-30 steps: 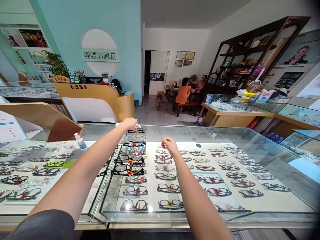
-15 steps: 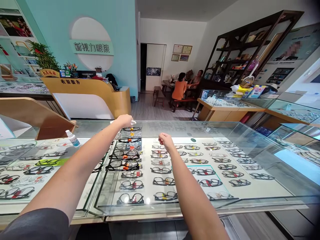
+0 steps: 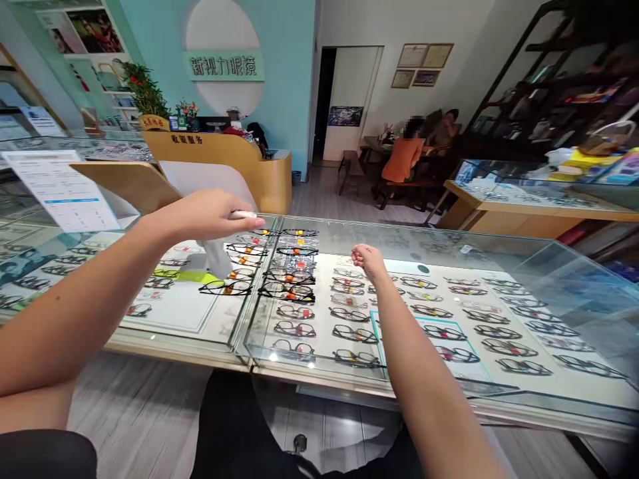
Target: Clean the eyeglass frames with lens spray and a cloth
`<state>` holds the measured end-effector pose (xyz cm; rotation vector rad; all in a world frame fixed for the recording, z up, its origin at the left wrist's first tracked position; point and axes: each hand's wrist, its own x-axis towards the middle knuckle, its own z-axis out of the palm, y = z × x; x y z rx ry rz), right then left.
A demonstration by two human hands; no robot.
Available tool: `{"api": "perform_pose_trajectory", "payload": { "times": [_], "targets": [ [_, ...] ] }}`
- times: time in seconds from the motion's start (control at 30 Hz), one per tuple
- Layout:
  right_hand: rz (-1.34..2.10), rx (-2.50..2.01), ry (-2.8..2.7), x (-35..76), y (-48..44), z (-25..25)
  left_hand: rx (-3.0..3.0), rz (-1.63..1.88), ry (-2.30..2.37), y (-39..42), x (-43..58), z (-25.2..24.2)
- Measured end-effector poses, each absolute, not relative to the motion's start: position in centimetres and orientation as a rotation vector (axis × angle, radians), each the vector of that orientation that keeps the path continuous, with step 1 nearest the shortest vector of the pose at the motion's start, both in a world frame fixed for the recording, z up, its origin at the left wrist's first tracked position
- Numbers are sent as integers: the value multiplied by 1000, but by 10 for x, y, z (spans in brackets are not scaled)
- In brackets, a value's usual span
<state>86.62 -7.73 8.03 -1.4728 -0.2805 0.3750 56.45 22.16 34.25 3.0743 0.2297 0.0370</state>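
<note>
My left hand (image 3: 214, 214) is raised above the left part of the glass showcase (image 3: 399, 249), gripping a white cloth (image 3: 217, 258) that hangs below the palm. Over the right showcase, my right hand (image 3: 367, 258) is curled near the glass; whether anything is in its fingers is too small to tell. Between the hands, black-framed glasses (image 3: 287, 291) with orange tags lie in a column on the glass top. More glasses (image 3: 355, 332) are laid out in rows inside the case.
A printed sheet (image 3: 74, 189) and a wooden board (image 3: 124, 183) stand at the left. Behind the showcase is a yellow counter (image 3: 277, 179). Two people sit at a table in the back, one in orange (image 3: 402, 158). Another display case (image 3: 529, 199) stands at the right.
The view has turned left and down. My left hand has come back from the far edge toward the left case, and the cloth now hangs in view. My right hand stays curled over the right case.
</note>
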Motion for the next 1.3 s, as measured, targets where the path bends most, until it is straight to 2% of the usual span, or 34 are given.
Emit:
{"api": "perform_pose_trajectory", "payload": {
  "times": [0.2,0.4,0.6,0.73,0.93,1.13,1.2,1.3],
  "targets": [
    [337,-1430,-318,861,-79,85,3114,-116,456,266,488,285],
    [335,-1432,-322,860,-79,89,3095,-210,562,308,462,223],
    [333,-1437,-324,859,-81,88,3134,190,308,307,465,190],
    [345,-1443,-333,858,-82,88,3071,130,56,289,479,182],
    [365,-1440,-338,855,-81,92,3099,-27,15,281,503,176],
    [402,-1395,-393,845,-79,107,2941,-97,73,292,493,203],
    [429,-1357,-449,837,-74,118,2839,-67,82,288,491,219],
    [473,-1283,-542,817,-65,136,2624,160,87,263,505,232]
  ]
}}
